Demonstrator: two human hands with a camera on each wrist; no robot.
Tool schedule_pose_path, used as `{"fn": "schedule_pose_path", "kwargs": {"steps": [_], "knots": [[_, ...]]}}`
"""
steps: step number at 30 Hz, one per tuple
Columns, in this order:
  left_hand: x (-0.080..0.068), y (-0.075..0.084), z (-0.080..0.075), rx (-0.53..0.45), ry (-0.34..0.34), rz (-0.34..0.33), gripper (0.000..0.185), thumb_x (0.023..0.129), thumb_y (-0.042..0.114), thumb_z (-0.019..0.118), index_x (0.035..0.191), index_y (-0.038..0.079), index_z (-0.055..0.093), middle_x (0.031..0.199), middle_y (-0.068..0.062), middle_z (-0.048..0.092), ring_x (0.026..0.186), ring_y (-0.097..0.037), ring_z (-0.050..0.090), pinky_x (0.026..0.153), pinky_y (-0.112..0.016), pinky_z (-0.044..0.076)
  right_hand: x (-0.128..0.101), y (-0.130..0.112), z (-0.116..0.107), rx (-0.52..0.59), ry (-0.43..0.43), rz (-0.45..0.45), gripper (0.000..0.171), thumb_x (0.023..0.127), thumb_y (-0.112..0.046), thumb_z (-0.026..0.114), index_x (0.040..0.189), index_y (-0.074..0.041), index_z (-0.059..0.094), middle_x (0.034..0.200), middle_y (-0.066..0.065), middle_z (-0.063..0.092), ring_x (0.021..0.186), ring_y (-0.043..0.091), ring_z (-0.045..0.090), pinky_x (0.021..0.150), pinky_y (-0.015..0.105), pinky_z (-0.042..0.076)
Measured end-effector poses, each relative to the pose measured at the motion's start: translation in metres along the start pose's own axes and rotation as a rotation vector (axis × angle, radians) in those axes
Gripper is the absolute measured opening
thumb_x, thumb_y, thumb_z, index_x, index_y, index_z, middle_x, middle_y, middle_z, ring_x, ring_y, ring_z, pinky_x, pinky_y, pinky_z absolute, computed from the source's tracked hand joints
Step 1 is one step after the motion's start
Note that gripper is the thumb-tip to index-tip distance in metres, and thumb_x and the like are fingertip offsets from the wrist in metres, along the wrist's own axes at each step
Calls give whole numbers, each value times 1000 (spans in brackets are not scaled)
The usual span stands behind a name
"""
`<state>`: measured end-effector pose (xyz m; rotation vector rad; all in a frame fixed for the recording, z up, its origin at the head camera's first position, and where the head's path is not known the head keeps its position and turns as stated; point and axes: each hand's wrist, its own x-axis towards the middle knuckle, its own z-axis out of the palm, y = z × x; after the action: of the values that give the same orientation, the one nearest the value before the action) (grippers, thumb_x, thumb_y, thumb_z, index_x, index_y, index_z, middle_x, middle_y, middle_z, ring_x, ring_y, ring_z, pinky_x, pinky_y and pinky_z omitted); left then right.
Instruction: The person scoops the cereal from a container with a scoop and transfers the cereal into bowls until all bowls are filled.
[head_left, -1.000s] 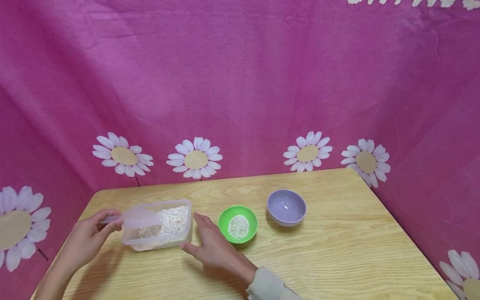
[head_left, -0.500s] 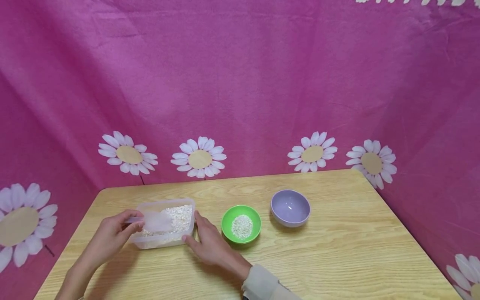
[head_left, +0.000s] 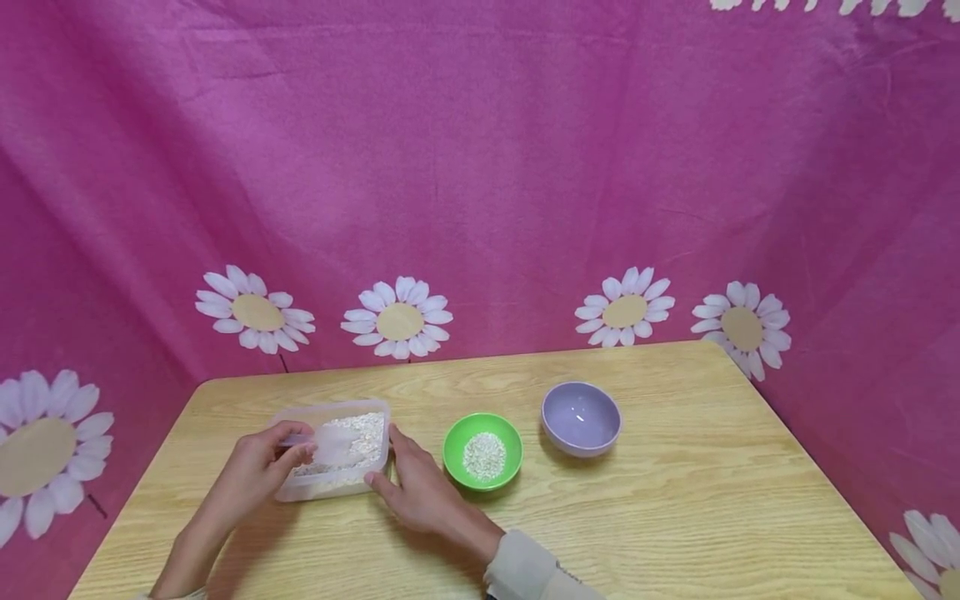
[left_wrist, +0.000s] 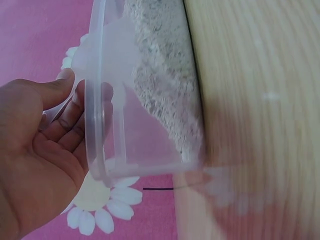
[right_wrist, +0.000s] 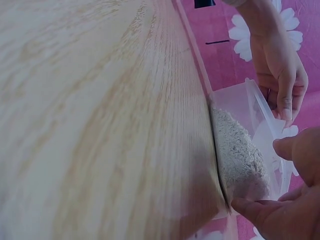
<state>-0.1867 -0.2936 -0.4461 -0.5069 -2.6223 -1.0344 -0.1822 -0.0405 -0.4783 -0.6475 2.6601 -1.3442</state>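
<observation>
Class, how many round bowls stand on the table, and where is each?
2. The green bowl, with pale flakes, is right of the plastic container; the purple bowl is farther right, slightly farther back.

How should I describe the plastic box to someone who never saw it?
On the wooden table, look left of the green bowl. There stands the plastic box, with the right hand at its right end. Unlike that bowl and the purple bowl, which are round, it is rectangular and see-through.
</observation>
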Motion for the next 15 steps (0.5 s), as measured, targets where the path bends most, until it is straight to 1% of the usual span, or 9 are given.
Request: {"fn": "schedule_pose_path", "kwargs": {"steps": [7, 11, 15], "knots": [[1, 3, 7, 7, -23, -44, 10, 98, 0, 74, 107, 3, 72, 82, 1, 76, 75, 2, 65, 66, -22, 54, 0, -1, 1, -10, -2, 0, 75, 109, -28, 63, 165, 6, 28, 170, 21, 39, 158, 31, 41, 130, 43, 33], [0, 2, 8, 23, -25, -69, 10, 98, 0, 74, 108, 3, 72, 83, 0, 76, 76, 4, 63, 67, -22, 55, 0, -1, 0, -3, 2, -5, 76, 109, -28, 64, 166, 5, 27, 170, 20, 40, 158, 30, 41, 130, 43, 33], [-2, 1, 9, 23, -16, -68, 11, 98, 1, 75, 108, 3, 73, 85, 0, 77, 77, 4, 64, 68, -22, 56, -2, -1, -2, 15, 1, 3, 79, 107, -30, 65, 167, 3, 27, 170, 20, 41, 158, 31, 41, 130, 44, 34]]}}
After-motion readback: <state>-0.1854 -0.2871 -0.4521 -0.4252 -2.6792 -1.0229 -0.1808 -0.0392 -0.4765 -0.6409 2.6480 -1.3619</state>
